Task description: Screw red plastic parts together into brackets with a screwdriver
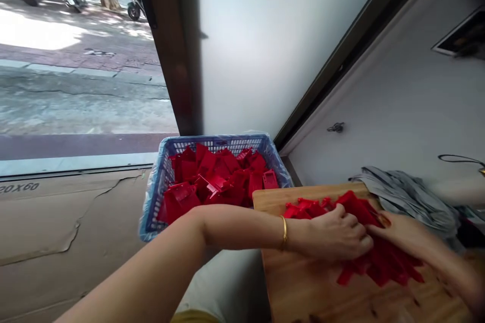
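Observation:
Several flat red plastic parts (382, 257) lie bunched together on a wooden board (299, 282) at the lower right. My left hand (337, 234), with a gold bracelet on its wrist, reaches across from the left, its fingers curled closed against the parts. From the right, my right hand (405, 232) grips the same bunch, its thumb close to my left fingers; some of its fingers are hidden and it is slightly blurred. More red parts (303, 208) sit at the board's far edge, beyond my left hand.
A blue plastic basket (152, 207) lined with clear film holds many red plastic parts (215, 171), left of the board. Grey cloth (413, 197) lies behind the board on the right. Flattened cardboard (76, 232) covers the floor by a frosted glass door (265, 45).

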